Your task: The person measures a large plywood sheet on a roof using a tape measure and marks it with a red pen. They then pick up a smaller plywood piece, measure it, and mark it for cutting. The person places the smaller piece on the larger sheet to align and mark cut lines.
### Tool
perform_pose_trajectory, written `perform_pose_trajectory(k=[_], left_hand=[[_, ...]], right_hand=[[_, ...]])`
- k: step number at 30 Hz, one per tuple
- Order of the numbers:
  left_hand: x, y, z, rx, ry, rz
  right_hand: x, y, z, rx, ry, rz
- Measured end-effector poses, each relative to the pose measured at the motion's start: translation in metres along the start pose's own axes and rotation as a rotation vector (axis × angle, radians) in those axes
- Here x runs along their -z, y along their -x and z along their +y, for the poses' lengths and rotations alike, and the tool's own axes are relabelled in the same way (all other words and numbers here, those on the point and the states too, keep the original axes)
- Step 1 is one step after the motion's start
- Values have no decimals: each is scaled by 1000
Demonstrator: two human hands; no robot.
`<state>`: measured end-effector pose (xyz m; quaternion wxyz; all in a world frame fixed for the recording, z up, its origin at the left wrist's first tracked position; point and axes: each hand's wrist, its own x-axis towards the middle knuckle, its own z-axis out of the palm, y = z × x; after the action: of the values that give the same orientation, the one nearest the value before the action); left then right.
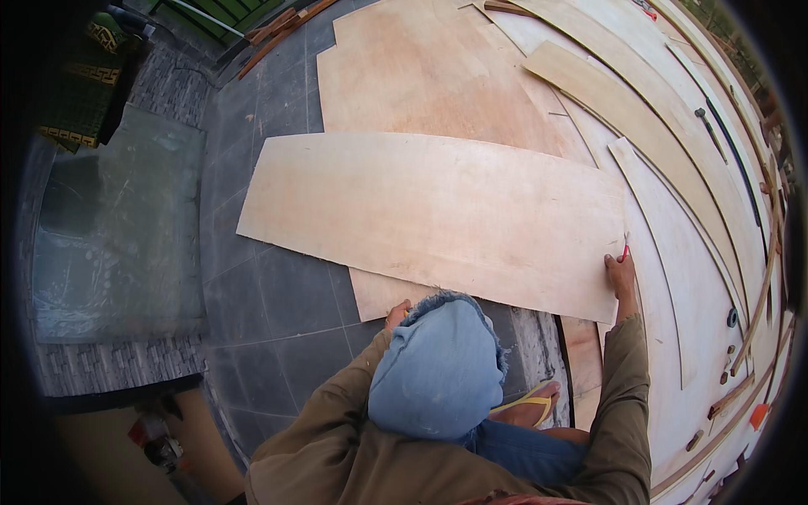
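A long pale plywood panel lies crosswise in front of me, its left end narrower. Beneath it is a larger sheet of plywood. My right hand is at the panel's right end, closed round a slim red-handled tool with a light tip. Its exact kind is too small to make out. My left hand is curled at the panel's near edge, beside my denim-covered knee. A speck of yellow shows at its fingers; the knee hides part of the hand.
Curved plywood strips lie along the right. Beyond them are a hammer-like tool, a dark ring and wood scraps. Grey floor tiles and a glass-like panel are at left. Timber pieces lie at the far left.
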<state>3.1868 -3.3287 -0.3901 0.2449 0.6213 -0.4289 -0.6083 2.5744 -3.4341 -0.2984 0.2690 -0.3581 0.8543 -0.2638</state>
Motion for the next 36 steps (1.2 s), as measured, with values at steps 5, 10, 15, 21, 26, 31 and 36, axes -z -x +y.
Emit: perform_pose_trajectory(k=[5,10,15,21,26,31,36], left_hand=[[-5,-2,75,472,990,90],[22,-55,121,286,1014,230],[103,-19,156,465,668,-211],[83,4,208,176,870,-97],[103,-24,256,84,826,59],[130,-35,298,94,699,19],[114,-34,268,137,639,74]], right_hand=[[15,-3,-24,35,8,-5],[32,-12,-59,120,14,45],[52,-19,-100,123,-109,48],[93,-23,-139,120,-188,-24],[118,-54,-192,237,-99,35],[113,-66,-207,178,-29,-133],[69,-51,-153,-19,83,-312]])
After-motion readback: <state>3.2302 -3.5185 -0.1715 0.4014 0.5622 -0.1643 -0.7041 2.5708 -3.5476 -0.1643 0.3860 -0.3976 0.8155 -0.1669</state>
